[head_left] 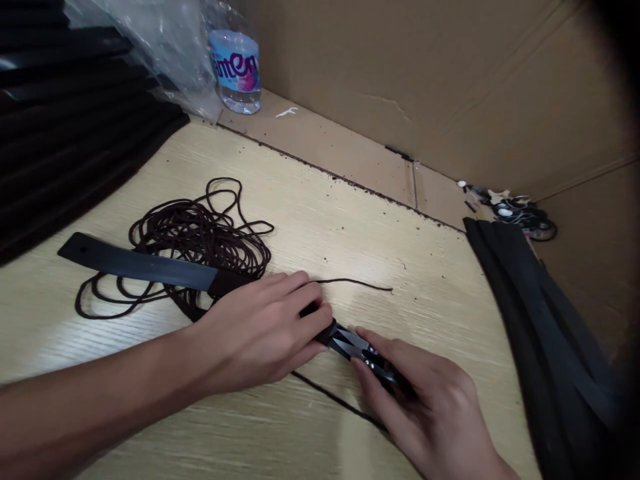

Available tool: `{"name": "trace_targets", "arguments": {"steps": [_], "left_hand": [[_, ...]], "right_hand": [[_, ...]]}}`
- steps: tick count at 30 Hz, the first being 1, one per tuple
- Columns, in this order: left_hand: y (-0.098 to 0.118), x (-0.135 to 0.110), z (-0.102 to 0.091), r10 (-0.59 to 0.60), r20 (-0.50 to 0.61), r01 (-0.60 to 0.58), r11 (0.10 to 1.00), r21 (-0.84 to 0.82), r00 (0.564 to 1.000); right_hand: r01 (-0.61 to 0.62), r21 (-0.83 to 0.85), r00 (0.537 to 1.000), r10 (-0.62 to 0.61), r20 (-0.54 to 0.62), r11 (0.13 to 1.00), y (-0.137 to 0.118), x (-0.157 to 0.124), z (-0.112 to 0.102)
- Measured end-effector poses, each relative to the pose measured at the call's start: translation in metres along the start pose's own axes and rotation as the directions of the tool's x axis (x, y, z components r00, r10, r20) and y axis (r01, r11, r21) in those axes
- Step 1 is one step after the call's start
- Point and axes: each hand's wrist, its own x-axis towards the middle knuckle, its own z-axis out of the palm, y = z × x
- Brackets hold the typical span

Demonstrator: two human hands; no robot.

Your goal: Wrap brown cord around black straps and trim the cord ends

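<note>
My left hand (265, 330) lies fingers down on a long flat black strip (135, 261) that runs left across the table, pressing its right end together with dark cord. My right hand (425, 407) is wrapped round small black thread snips (357, 345), whose blades point at the strip's end by my left fingertips. A tangled pile of dark brown cord (200, 233) lies under and behind the strip. One loose cord end (360, 283) trails to the right, and another length (333, 398) runs below my hands.
The work lies on a pale wooden table (350, 227). Stacked black strips (65, 113) fill the far left. A water bottle (236, 67) and clear plastic bag (165, 47) stand at the back. Cardboard walls (425, 87) enclose the back. Black strips (545, 320) lie at the right.
</note>
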Motion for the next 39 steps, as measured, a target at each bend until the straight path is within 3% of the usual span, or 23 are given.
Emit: {"name": "trace_targets", "arguments": {"steps": [39], "left_hand": [[0.0016, -0.0001, 0.0004, -0.004, -0.007, 0.003, 1.0, -0.019, 1.0]], "right_hand": [[0.0, -0.028, 1.0, 0.0, -0.006, 1.0, -0.0067, 0.0011, 0.0025]]}}
